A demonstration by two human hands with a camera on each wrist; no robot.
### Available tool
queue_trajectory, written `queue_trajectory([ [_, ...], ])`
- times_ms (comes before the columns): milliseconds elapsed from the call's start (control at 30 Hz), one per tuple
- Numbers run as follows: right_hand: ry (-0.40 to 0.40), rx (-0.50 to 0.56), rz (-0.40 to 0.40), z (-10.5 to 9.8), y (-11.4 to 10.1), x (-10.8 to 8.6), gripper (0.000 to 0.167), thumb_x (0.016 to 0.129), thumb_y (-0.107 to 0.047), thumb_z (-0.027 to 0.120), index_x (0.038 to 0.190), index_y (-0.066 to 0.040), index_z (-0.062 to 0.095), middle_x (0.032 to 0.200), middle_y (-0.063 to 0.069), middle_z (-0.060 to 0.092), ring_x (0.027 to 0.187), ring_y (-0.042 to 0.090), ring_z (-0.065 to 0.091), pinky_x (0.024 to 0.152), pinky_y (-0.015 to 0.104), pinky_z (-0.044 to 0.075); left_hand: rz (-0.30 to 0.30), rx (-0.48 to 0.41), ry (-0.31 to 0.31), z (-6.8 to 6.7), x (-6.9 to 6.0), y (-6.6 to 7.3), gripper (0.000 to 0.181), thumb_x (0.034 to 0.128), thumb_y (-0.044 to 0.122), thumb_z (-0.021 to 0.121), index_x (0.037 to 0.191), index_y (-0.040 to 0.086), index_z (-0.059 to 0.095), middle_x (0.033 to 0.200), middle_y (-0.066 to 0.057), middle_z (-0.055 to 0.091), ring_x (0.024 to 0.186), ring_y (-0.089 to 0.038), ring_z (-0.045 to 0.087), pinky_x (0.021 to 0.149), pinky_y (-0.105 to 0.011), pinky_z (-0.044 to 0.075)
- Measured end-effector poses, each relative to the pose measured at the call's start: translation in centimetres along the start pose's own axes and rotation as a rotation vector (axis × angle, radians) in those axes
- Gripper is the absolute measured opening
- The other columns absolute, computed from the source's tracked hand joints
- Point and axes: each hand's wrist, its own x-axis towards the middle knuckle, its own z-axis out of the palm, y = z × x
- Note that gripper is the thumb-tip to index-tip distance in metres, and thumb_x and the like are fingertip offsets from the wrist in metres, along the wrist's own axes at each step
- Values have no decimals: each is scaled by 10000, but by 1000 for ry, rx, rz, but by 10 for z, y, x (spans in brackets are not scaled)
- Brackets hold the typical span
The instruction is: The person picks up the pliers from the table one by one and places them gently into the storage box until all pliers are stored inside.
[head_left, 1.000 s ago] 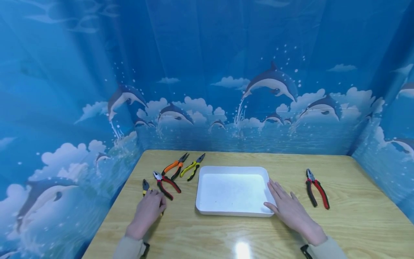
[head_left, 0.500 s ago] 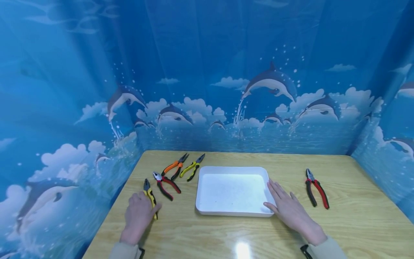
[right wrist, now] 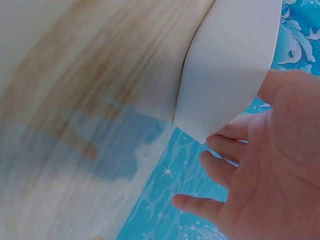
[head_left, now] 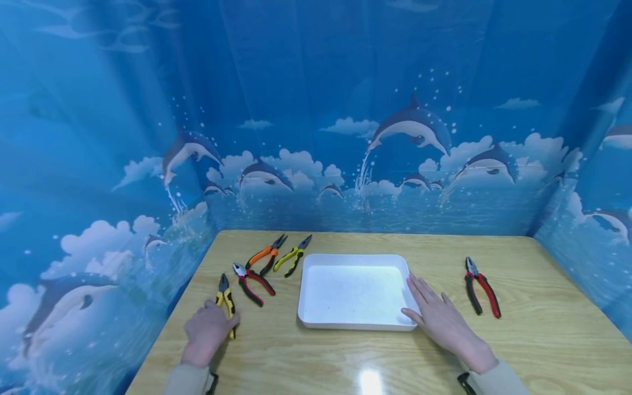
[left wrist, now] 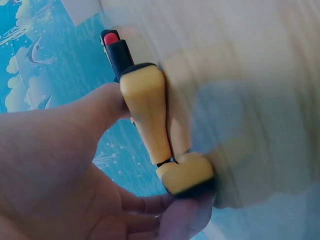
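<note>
Dolphin-print curtain [head_left: 296, 82] behind, pliers in my left hand

Below that curtain, the wood-grained table [head_left: 296, 362] carries a white tray [head_left: 353, 296]. Left of the tray, my left hand [head_left: 206, 331] holds the yellow pliers [head_left: 229, 303], thumb against one handle and fingers against the other, half closed with the handles spread inside my grip. On the tray's right side, my right hand [head_left: 439, 321] lies open, fingers straight, touching the edge and gripping nothing.

Between my pair and the tray's far left corner are the red-and-black pliers [head_left: 246, 274]. Nearer that corner sit the orange pliers [head_left: 273, 251] and, just beside the tray, another yellow-handled pair [head_left: 298, 253]. To the tray's right, past my fingers, lies a second red-handled pair [head_left: 486, 291].

For a sound hold, I'd squeeze both handles evenly; loose pressure could let them scissor about the pivot and slip. Any lift should rise straight up, clear of the red-and-black pliers, before turning trayward. Against the tray, light contact seems enough; pushing hard might slide it.
</note>
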Motion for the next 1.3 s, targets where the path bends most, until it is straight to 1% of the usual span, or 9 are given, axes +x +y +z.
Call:
queue_trajectory([
  [100,-4,2,4,0,0,0,719,1033,-429,556,1549,23,340,1606,225,314,1466,439,307,1072,741,291,10,24,-24,-3,0,-2,740,937,572,593,1008,-155,476,725,-180,535,652,-273,573,593,-405,500],
  [167,-4,0,7,0,-1,0,718,1033,-425,558,1550,22,338,1607,224,313,1466,438,307,1074,740,290,19,24,-24,-6,0,-5,718,940,559,587,984,-149,474,721,-181,531,642,-273,568,587,-406,498],
  [300,-1,-5,10,1,-1,1,716,1033,-418,561,1550,23,335,1607,226,310,1465,437,309,1078,737,287,37,8,-12,-9,0,-9,674,947,543,554,934,-126,470,732,-189,531,644,-285,566,589,-433,495],
  [433,1,0,6,2,0,2,721,1034,-429,552,1550,25,334,1610,224,303,1467,440,303,1080,741,278,56,-23,15,-9,-1,-12,684,945,547,550,963,-133,475,741,-171,516,640,-276,540,570,-423,478],
  [633,1,3,3,2,0,2,722,1036,-435,546,1548,28,337,1608,228,304,1461,449,307,1080,744,272,92,-56,90,-7,-5,-12,667,932,535,594,968,-121,482,729,-142,490,619,-270,523,544,-436,467],
  [800,10,1,1,0,-1,1,717,1032,-425,559,1545,28,344,1603,228,316,1459,444,316,1076,739,287,136,-115,228,-4,-7,-11,581,928,484,608,946,-79,464,707,-109,433,564,-231,450,450,-359,382],
  [933,12,-6,5,-1,-2,0,712,1030,-411,567,1543,31,346,1601,230,319,1458,441,319,1076,736,292,195,-133,319,-8,-10,-5,567,933,454,635,1001,-89,483,728,-117,453,553,-210,430,417,-322,357],
  [1167,-4,8,10,-1,-3,1,716,1031,-409,568,1546,32,336,1607,226,308,1462,444,308,1079,740,280,269,-124,382,-19,-17,17,577,917,421,669,1105,-105,524,791,-128,495,584,-204,438,398,-314,352],
  [1300,-3,4,11,-1,-3,1,718,1032,-415,563,1546,33,337,1607,229,305,1461,445,309,1079,740,281,339,-132,434,-21,-16,33,570,902,415,667,1123,-95,541,837,-138,521,601,-197,441,392,-296,338],
])
